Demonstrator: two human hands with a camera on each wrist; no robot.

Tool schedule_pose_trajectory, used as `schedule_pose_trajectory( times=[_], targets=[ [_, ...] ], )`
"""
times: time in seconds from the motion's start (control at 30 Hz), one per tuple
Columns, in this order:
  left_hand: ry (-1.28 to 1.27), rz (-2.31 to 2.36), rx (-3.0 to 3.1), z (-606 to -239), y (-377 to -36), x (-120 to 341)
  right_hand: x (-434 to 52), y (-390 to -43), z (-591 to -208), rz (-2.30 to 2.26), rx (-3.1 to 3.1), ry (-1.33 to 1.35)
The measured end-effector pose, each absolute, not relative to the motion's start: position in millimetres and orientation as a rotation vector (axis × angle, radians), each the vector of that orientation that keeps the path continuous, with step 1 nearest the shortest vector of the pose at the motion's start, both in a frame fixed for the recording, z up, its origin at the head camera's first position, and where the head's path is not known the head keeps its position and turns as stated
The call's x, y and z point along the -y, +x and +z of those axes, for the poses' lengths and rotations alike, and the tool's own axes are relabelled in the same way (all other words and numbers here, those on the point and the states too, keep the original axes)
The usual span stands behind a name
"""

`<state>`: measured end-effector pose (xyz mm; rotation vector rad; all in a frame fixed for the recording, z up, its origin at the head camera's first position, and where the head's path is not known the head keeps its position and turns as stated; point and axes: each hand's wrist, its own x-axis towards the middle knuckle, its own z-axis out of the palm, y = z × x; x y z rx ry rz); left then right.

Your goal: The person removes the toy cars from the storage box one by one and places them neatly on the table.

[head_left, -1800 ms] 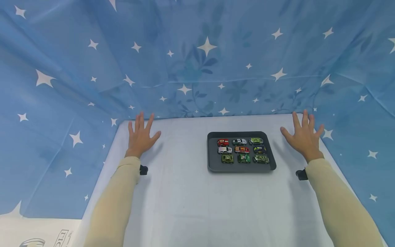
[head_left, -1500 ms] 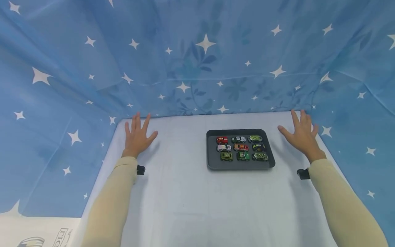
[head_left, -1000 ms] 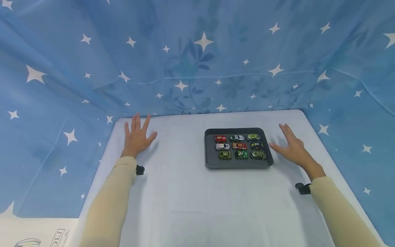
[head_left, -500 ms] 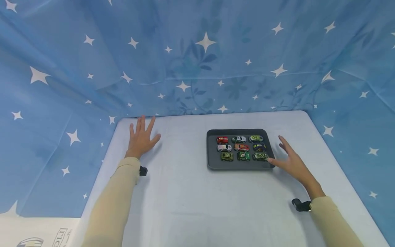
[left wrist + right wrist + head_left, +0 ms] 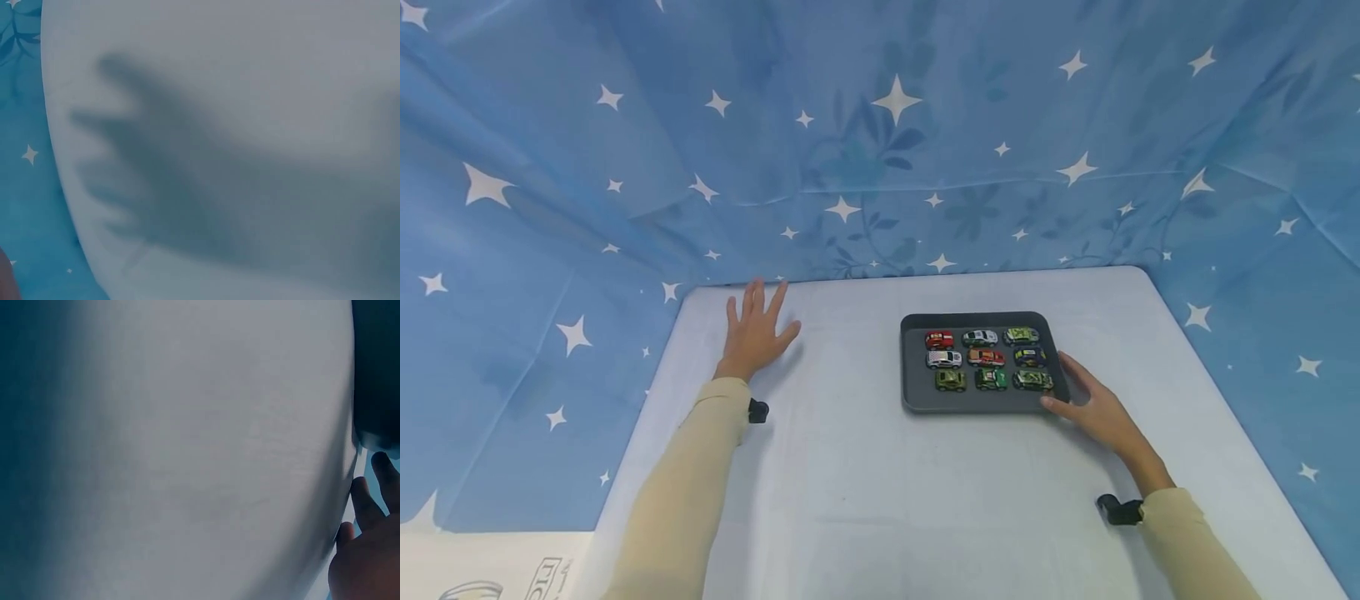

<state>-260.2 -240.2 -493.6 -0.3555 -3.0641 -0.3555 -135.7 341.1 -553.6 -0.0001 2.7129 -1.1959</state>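
A dark grey tray [image 5: 977, 406] lies on the white table [image 5: 865, 475], right of the middle. Several toy cars stand in it in three rows, among them a red car [image 5: 938, 339] at the far left and a green car [image 5: 991, 379] in the near row. My right hand [image 5: 1086, 400] sits at the tray's near right corner, fingers fairly straight, thumb touching the front rim. In the right wrist view its fingers [image 5: 369, 512] lie just below the dark tray [image 5: 378, 375]. My left hand [image 5: 756, 327] rests flat and spread on the table, far left.
Blue fabric with white stars [image 5: 880, 150] hangs close behind the table and down both its sides. The left wrist view holds only the white table [image 5: 250, 75] with a hand's shadow on it. The table's far right corner [image 5: 1138, 275] is rounded.
My right hand came back from the table's far right corner, toward me and leftward, to the tray's near right corner. My left hand shifted slightly right and stayed flat.
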Motion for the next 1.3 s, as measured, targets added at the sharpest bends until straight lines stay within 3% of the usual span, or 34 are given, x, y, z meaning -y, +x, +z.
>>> schedule_pose_trajectory(
  times=[0.6, 1.3],
  targets=[
    [-0.446, -0.628, 2.978, -494.7, -281.1, 184.2, -348.2, -132.6, -558.6, -1.211, -2.643, -0.067],
    [-0.693, -1.238, 2.846, -484.1, -282.1, 24.5, -345.7, -134.4, -559.2, -1.268, -2.615, -0.052]
  ],
)
